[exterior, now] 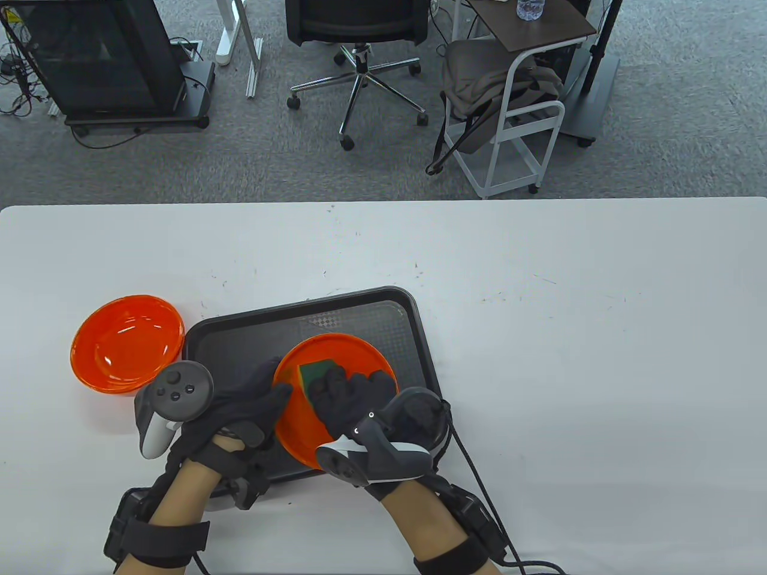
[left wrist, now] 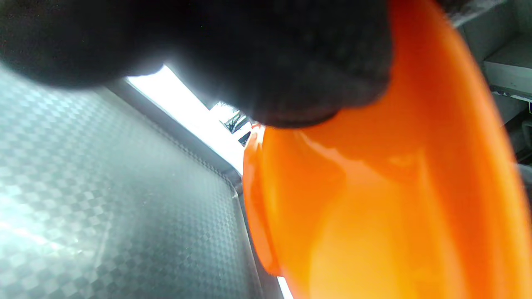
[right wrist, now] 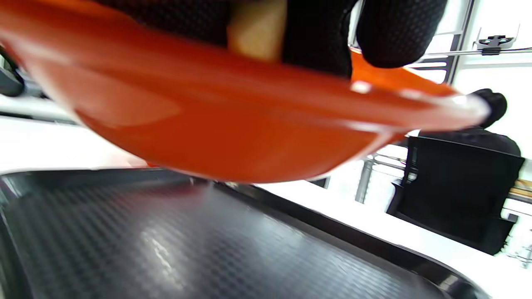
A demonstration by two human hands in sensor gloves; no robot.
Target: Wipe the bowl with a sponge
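The left hand (exterior: 239, 410) holds the orange bowl (exterior: 353, 359) over the tray (exterior: 239, 335); the right hand (exterior: 353, 395) presses the sponge (exterior: 314, 371) inside. Wiping looks underway, not finished.

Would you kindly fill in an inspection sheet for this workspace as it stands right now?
Surface: white table with scattered dark specks; black tray near the front edge.
Job's things: orange bowl tilted and raised over the tray; green sponge inside it.
Clutter: second orange bowl on the table left of the tray.
Hands: left hand grips the bowl's left rim; right hand presses the sponge into the bowl.
Cables: black cable runs from the right wrist across the table.
Surroundings: office chair, white cart, black cabinet on grey carpet.
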